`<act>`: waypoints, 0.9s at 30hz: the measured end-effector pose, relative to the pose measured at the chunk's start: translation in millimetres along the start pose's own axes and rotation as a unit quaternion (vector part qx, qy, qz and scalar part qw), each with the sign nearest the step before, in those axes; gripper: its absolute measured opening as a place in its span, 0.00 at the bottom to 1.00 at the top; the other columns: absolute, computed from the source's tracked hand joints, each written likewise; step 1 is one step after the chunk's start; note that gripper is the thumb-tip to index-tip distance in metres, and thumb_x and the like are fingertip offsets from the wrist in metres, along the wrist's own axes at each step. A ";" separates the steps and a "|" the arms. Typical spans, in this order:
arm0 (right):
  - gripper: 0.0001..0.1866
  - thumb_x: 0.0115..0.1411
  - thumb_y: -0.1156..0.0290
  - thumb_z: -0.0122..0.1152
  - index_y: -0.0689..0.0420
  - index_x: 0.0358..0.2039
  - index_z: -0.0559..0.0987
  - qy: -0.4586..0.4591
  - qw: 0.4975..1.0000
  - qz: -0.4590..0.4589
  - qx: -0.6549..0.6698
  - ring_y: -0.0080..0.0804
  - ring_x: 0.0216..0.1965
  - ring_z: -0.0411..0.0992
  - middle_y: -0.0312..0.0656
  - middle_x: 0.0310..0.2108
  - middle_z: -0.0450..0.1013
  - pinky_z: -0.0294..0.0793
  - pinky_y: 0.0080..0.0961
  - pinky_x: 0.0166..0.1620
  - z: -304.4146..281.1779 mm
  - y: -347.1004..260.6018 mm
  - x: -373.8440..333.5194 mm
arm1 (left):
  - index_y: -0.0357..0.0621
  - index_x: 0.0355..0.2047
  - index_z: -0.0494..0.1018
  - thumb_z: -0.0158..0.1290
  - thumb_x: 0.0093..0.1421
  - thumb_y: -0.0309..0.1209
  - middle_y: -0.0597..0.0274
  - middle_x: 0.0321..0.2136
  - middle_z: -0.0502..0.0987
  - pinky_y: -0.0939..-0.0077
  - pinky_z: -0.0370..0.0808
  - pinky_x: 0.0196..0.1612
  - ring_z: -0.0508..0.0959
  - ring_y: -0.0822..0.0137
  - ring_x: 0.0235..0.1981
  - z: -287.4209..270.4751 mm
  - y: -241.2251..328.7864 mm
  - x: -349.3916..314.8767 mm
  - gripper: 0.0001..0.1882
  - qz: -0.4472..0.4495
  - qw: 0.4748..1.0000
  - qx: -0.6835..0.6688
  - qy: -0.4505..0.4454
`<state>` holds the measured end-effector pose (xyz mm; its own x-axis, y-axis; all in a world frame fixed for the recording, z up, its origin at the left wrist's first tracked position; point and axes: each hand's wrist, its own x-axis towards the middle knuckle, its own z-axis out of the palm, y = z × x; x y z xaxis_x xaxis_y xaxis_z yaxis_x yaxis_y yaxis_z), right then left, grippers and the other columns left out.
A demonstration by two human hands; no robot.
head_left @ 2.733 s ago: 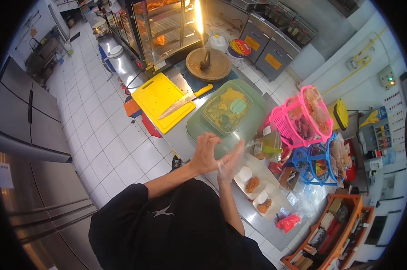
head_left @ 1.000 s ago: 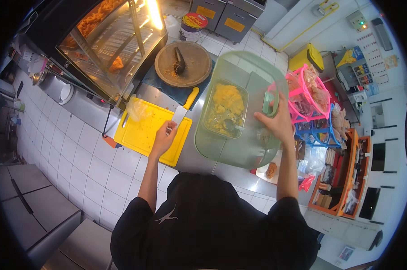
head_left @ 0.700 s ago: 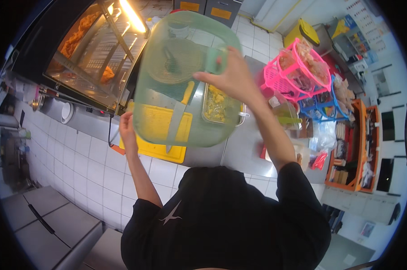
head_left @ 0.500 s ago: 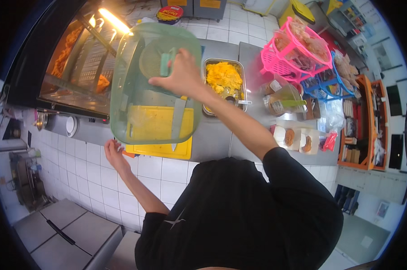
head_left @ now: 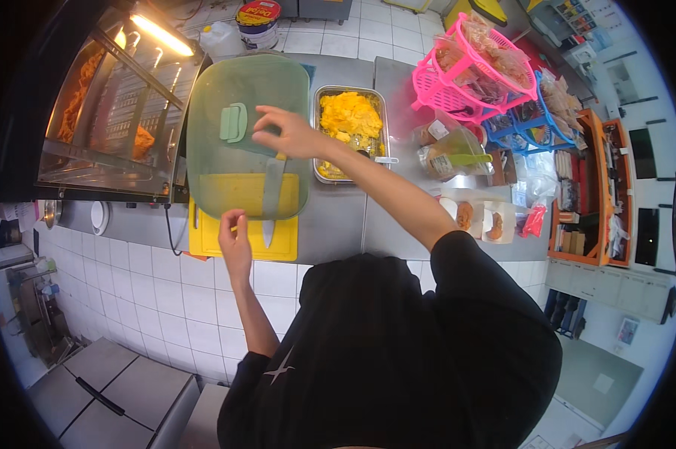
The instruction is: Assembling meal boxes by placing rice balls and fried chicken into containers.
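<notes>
A translucent green lid point(head_left: 207, 161) with a raised green handle point(head_left: 234, 123) lies over the far part of a yellow cutting board point(head_left: 211, 243). Through the lid shows a knife point(head_left: 273, 187); its tip pokes out past the near edge. My right hand point(head_left: 287, 133) hovers just right of the handle, apart from it, thumb and fingers spread with nothing in them. At the lid's near edge is my left hand point(head_left: 235, 236), fingers raised and apart; whether they touch the rim is hard to tell. Right of the lid stands a metal tray point(head_left: 386, 142) of yellow food point(head_left: 351, 116).
A lit glass warming cabinet point(head_left: 106, 127) borders the lid on the left. To the right stand a pink basket point(head_left: 443, 93), a blue basket point(head_left: 529, 135), a clear tub point(head_left: 450, 159) and fried pieces in paper boxes point(head_left: 495, 224). A bucket point(head_left: 259, 34) is behind the counter.
The lid has come down onto the board and counter. My right hand has let go of its handle and opened. My left hand has shifted right along the lid's near edge.
</notes>
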<state>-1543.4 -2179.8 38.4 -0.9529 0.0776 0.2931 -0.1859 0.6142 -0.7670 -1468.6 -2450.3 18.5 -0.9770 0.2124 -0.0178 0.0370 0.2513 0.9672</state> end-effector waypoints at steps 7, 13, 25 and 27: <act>0.13 0.52 0.67 0.56 0.61 0.34 0.78 -0.135 0.874 0.234 -0.405 0.53 0.45 0.70 0.54 0.39 0.73 0.71 0.47 0.48 -115.8 97.9 -131.4 | 0.38 0.40 0.73 0.50 0.65 0.29 0.61 0.32 0.76 0.75 0.71 0.39 0.74 0.70 0.34 76.5 14.9 1.8 0.07 0.024 0.990 0.006 -0.141; 0.10 0.56 0.67 0.54 0.58 0.36 0.75 -0.148 0.911 0.135 -0.359 0.52 0.50 0.67 0.56 0.44 0.70 0.71 0.46 0.46 -121.0 104.7 -180.6 | 0.34 0.33 0.75 0.45 0.68 0.39 0.58 0.26 0.78 0.72 0.74 0.38 0.78 0.67 0.31 171.6 -25.2 16.3 0.19 -0.068 0.934 0.006 -0.352; 0.15 0.57 0.73 0.51 0.59 0.45 0.67 -0.130 0.868 0.111 -0.466 0.53 0.24 0.77 0.52 0.22 0.76 0.75 0.49 0.26 -169.0 126.9 -125.8 | 0.34 0.27 0.77 0.34 0.71 0.49 0.56 0.20 0.79 0.73 0.73 0.24 0.77 0.68 0.20 263.6 -60.2 9.7 0.32 -0.212 0.903 -0.054 -0.370; 0.16 0.56 0.73 0.51 0.60 0.45 0.68 -0.139 0.857 0.091 -0.488 0.52 0.22 0.77 0.51 0.20 0.76 0.76 0.48 0.25 -162.5 137.6 -124.9 | 0.37 0.26 0.75 0.34 0.71 0.48 0.58 0.19 0.77 0.72 0.71 0.20 0.75 0.68 0.17 265.0 -60.5 7.0 0.30 -0.259 0.902 -0.037 -0.342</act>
<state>-1411.0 -1977.4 -11.0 -0.9904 0.1346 -0.0323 0.1310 0.9867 0.0961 -1422.0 -2213.8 -107.3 -0.4996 0.6244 -0.6004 -0.4264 0.4260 0.7979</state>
